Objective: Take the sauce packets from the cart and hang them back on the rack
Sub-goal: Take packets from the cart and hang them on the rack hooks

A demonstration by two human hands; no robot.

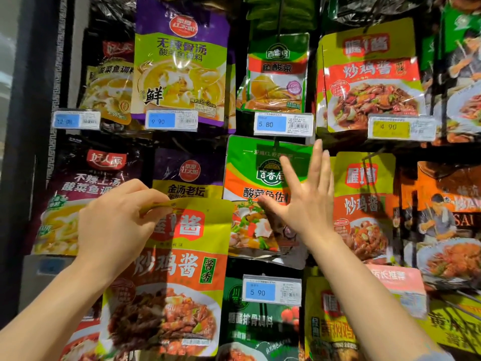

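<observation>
Two bare hands are up in front of the rack (pixel 406 149), a dark frame hung full of sauce packets. The left hand (pixel 114 225) pinches the top edge of one yellow-and-orange packet (pixel 177 269), its fingers (pixel 153 194) curled and clamped on the strip beside the small hanging hole; this packet hangs free of the hooks, held in front of the lower left rows. The right hand (pixel 304 201) holds nothing: its fingers are straight and spread apart, the palm lying over or just in front of one green-and-orange packet (pixel 250 178) in the middle row; whether it touches cannot be told.

Packets of the same yellow-and-orange kind hang in two places on the right: one stack in the upper row (pixel 369 79) and one in the middle row (pixel 361 204). In the upper row, from the left, are one dark packet partly hidden (pixel 109 82), one purple-and-green packet (pixel 179 61) and one small green-topped packet (pixel 277 74). The middle row's left end has one dark red packet (pixel 86 194) and one purple packet (pixel 184 175), partly covered by the held one.

Five price tags can be read: four blue ones (pixel 282 123) and one yellow one (pixel 400 127), each clipped below its packets. A sixth, at the lower left, is too blurred to read.
</observation>
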